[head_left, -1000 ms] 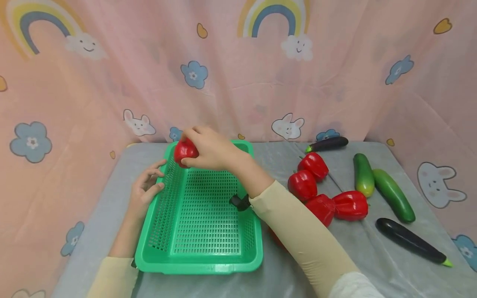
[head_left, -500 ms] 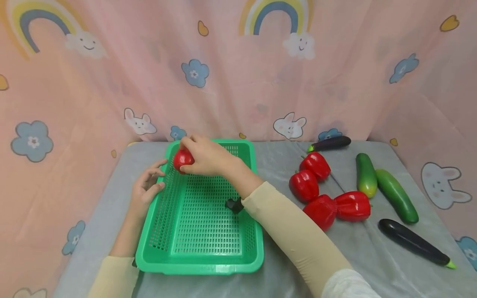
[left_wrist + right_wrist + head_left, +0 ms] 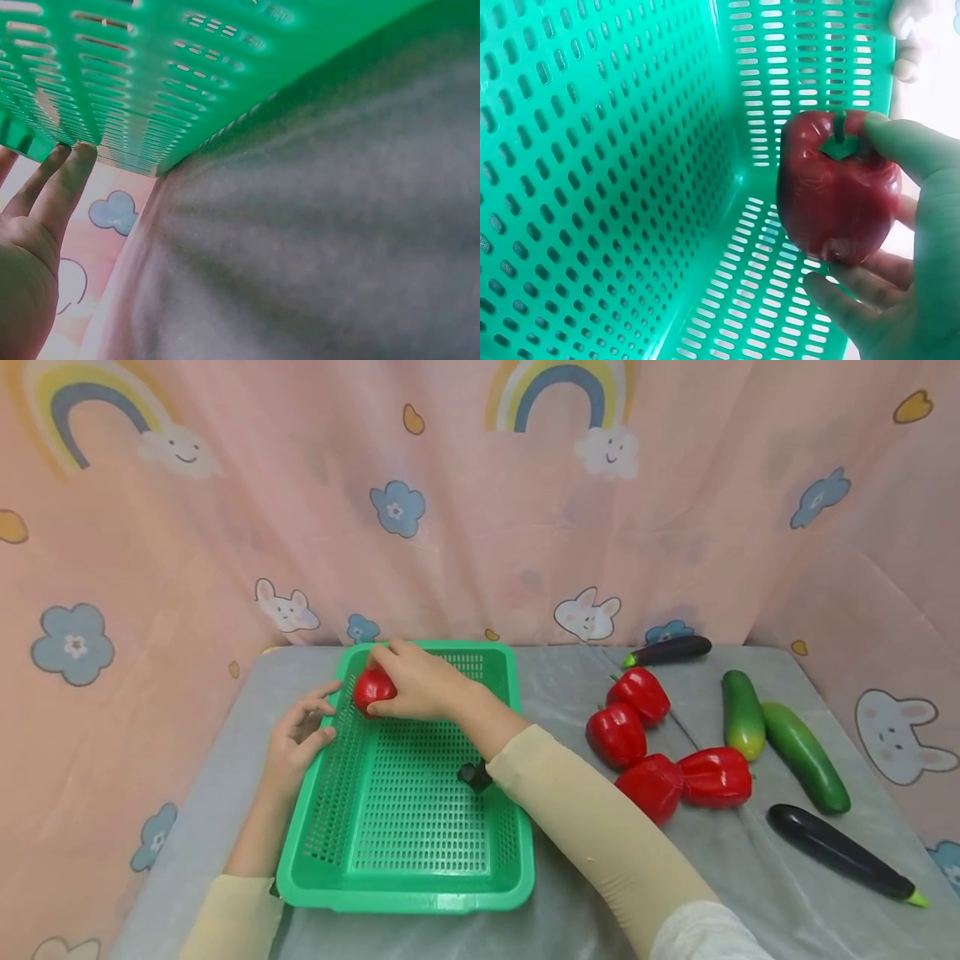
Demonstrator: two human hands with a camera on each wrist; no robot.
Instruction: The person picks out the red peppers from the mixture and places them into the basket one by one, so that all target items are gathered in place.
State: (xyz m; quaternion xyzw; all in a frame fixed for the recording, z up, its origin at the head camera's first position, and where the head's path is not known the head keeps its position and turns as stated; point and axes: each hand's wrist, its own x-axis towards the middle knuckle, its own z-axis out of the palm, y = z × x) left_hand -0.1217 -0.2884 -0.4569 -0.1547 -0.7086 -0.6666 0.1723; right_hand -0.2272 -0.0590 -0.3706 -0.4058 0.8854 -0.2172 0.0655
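Note:
My right hand (image 3: pixel 423 681) grips a red bell pepper (image 3: pixel 372 692) inside the far left corner of a green perforated basket (image 3: pixel 405 903). In the right wrist view, thumb and fingers wrap the pepper (image 3: pixel 838 191), its green stem showing, with slotted walls behind it. My left hand (image 3: pixel 300 739) is at the outside of the basket's left rim, fingers loosely extended. The left wrist view shows that hand (image 3: pixel 37 232) with its fingertips against the slotted wall (image 3: pixel 135 90).
Right of the basket lie several more red bell peppers (image 3: pixel 617 735). Beyond them are two green cucumbers (image 3: pixel 806 758), a long eggplant (image 3: pixel 840 852) and another eggplant (image 3: pixel 673 650) at the back. Grey cloth covers the table (image 3: pixel 555 693); a pink curtain (image 3: pixel 465 552) hangs behind.
My right hand has lowered the bell pepper from above the rim into the far left corner of the basket. The left hand stays at the left rim.

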